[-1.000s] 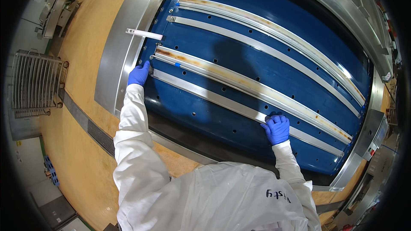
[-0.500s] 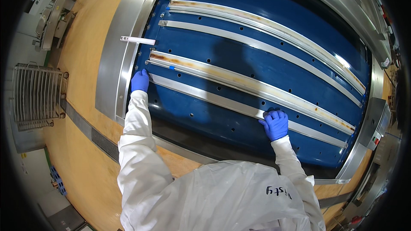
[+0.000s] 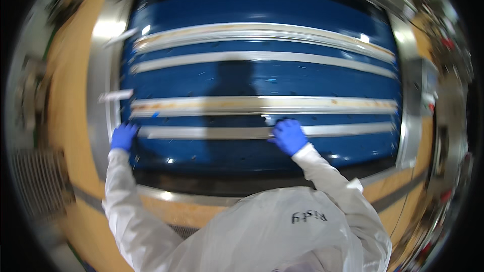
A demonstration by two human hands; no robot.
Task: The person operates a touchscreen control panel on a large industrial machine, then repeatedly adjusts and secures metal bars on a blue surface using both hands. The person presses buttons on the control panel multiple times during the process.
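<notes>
Both of my hands wear blue gloves and rest at the nearest flat metal strip (image 3: 217,132), which runs across a dark blue panel (image 3: 176,152). My left hand (image 3: 124,137) is closed at the strip's left end, close to the steel side frame; its fingertips are blurred. Right of the strip's middle, my right hand (image 3: 290,137) curls over it, with the fingers on the far edge. Just beyond lies a thicker pale rail (image 3: 232,105) with brown stains. A second flat strip (image 3: 267,57) and another stained rail (image 3: 262,32) lie farther back.
A steel frame (image 3: 101,116) borders the panel. Two white bars (image 3: 116,95) jut over its left side. On the right stands a grey control box (image 3: 426,83). A wire rack (image 3: 40,179) stands at the far left on the tan floor (image 3: 73,95).
My view has turned, so the panel and its strips lie nearly level instead of sloping down to the right. Both hands stay at about the same places on the near strip.
</notes>
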